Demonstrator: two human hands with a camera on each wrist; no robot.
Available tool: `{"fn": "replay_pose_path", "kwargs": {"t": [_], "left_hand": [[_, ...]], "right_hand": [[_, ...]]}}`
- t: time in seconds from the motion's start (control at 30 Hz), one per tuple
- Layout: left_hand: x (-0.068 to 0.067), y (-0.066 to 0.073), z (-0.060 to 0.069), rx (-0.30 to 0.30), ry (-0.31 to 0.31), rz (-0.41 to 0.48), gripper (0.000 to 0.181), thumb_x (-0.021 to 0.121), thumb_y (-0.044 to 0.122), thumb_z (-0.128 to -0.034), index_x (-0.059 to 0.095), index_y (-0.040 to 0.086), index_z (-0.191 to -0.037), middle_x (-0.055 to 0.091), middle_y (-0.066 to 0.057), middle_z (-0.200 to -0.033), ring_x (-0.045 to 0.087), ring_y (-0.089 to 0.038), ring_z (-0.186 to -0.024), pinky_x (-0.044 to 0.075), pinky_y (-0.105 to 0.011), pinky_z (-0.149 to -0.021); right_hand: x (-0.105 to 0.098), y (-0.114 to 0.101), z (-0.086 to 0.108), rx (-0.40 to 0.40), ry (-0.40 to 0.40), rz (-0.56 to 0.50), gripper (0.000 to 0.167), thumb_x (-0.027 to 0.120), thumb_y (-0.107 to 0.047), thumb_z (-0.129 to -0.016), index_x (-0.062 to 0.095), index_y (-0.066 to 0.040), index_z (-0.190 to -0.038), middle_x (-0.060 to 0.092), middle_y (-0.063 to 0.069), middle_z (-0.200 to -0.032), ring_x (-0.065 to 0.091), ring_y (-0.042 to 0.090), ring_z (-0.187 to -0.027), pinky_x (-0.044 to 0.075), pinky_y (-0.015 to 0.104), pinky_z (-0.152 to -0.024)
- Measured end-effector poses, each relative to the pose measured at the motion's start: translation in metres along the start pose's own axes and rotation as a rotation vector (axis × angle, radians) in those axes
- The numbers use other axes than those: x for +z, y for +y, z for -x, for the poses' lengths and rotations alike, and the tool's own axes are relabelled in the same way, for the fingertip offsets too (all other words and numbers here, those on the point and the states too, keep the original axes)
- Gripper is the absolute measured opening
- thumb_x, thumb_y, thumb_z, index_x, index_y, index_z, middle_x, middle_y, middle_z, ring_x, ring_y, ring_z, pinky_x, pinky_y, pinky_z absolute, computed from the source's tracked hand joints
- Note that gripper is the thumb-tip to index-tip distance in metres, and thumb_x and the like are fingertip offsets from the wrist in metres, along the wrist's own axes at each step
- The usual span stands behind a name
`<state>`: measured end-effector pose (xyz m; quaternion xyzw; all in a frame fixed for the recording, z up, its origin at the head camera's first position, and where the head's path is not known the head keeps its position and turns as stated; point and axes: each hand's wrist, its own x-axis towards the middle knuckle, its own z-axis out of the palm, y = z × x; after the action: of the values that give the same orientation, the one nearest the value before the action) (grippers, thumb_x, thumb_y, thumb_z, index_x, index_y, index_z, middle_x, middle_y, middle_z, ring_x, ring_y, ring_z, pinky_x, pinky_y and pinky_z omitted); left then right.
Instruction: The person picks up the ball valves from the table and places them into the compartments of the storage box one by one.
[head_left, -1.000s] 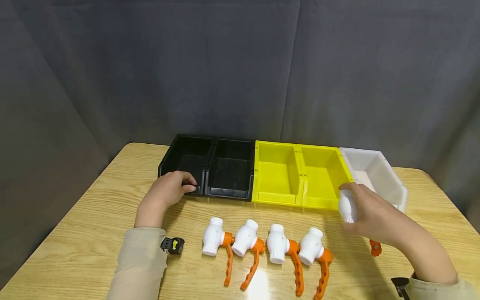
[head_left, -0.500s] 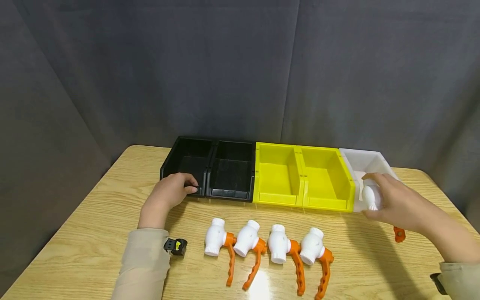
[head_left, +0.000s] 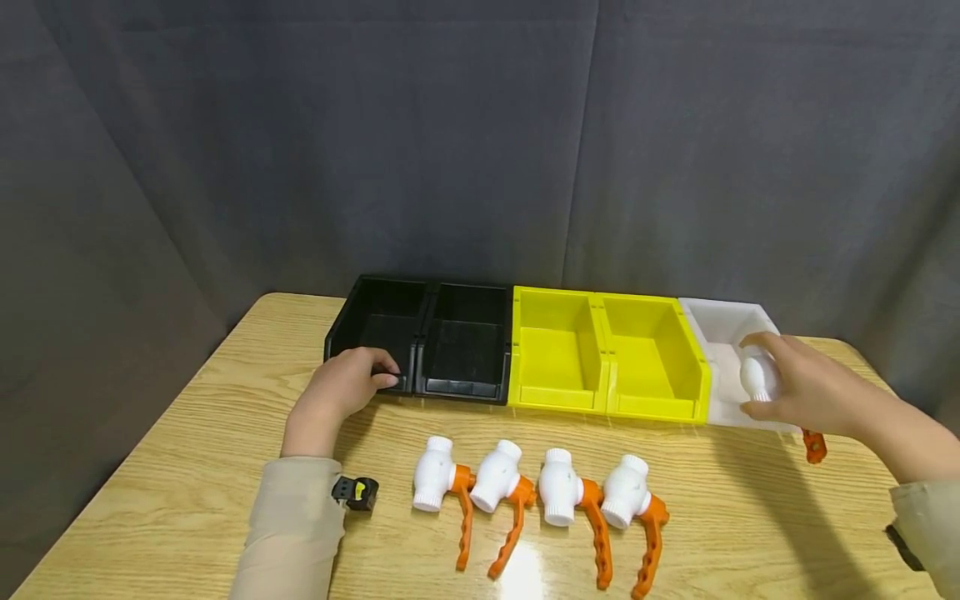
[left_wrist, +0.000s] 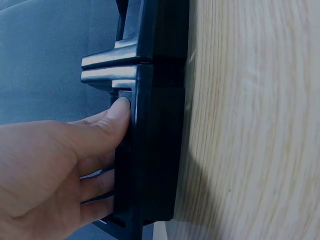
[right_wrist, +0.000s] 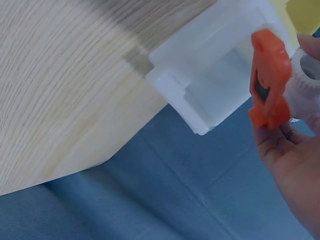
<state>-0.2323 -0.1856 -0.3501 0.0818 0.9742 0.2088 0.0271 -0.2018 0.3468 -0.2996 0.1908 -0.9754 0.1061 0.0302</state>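
Note:
My right hand [head_left: 821, 390] holds a white ball valve [head_left: 756, 377] over the white bin [head_left: 724, 337] at the right end of the row. The valve's orange handle [right_wrist: 271, 75] points toward the camera in the right wrist view; its far side is hidden by the fingers. At the other end, my left hand [head_left: 337, 392] pinches the front edge of the outer black bin [left_wrist: 159, 150], thumb outside and fingers within. Several similar valves with orange lever handles lie in a line on the table, among them the leftmost valve [head_left: 433, 475] and the rightmost valve [head_left: 626, 492].
A second black bin [head_left: 465, 333] and two yellow bins, the left one [head_left: 555, 350] and the right one [head_left: 641, 354], stand side by side between the outer bins. The wooden table [head_left: 187, 467] ends before a dark grey curtain [head_left: 450, 142].
My right hand has carried the ball valve rightward, from in front of the right yellow bin to over the white bin. The left hand has kept its grip on the black bin.

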Motion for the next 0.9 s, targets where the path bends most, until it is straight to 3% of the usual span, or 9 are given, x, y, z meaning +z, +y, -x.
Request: {"fn": "replay_pose_path", "kwargs": {"t": [0.27,0.57,0.73,0.9], "left_hand": [[0.001,0.002,0.001,0.009,0.0,0.008,0.017,0.065,0.018,-0.0971,0.072,0.009,-0.109,0.069,-0.011,-0.111,0.063,-0.029,-0.1,0.049,-0.049,-0.091],[-0.001,0.001,0.002,0.005,0.01,0.006,0.016,0.065,0.018,-0.0967,0.073,0.01,-0.108,0.069,-0.01,-0.109,0.062,-0.027,-0.097,0.049,-0.048,-0.089],[-0.003,-0.002,0.003,0.005,0.008,0.008,0.015,0.065,0.017,-0.0968,0.073,0.01,-0.108,0.069,-0.01,-0.11,0.062,-0.027,-0.097,0.049,-0.048,-0.089],[-0.004,-0.004,0.006,0.011,0.011,0.004,0.016,0.065,0.017,-0.0965,0.073,0.01,-0.109,0.07,-0.01,-0.11,0.063,-0.028,-0.098,0.05,-0.048,-0.089]], "right_hand": [[0.001,0.009,-0.012,0.029,-0.048,-0.006,0.076,0.089,-0.024,-0.072,0.047,0.008,-0.128,0.058,0.016,-0.097,0.055,0.022,-0.076,0.048,0.034,-0.061],[-0.001,0.013,-0.031,0.111,-0.189,0.013,0.087,0.087,-0.03,-0.074,0.043,0.011,-0.137,0.058,0.021,-0.102,0.055,0.027,-0.08,0.053,0.039,-0.065],[-0.001,0.017,-0.042,0.08,-0.191,0.049,0.084,0.087,-0.024,-0.072,0.045,0.014,-0.135,0.061,0.017,-0.098,0.056,0.026,-0.079,0.051,0.04,-0.067],[0.002,0.021,-0.053,0.084,-0.182,0.026,0.081,0.087,-0.017,-0.071,0.045,0.013,-0.134,0.062,0.023,-0.104,0.058,0.03,-0.082,0.053,0.045,-0.071]]}}
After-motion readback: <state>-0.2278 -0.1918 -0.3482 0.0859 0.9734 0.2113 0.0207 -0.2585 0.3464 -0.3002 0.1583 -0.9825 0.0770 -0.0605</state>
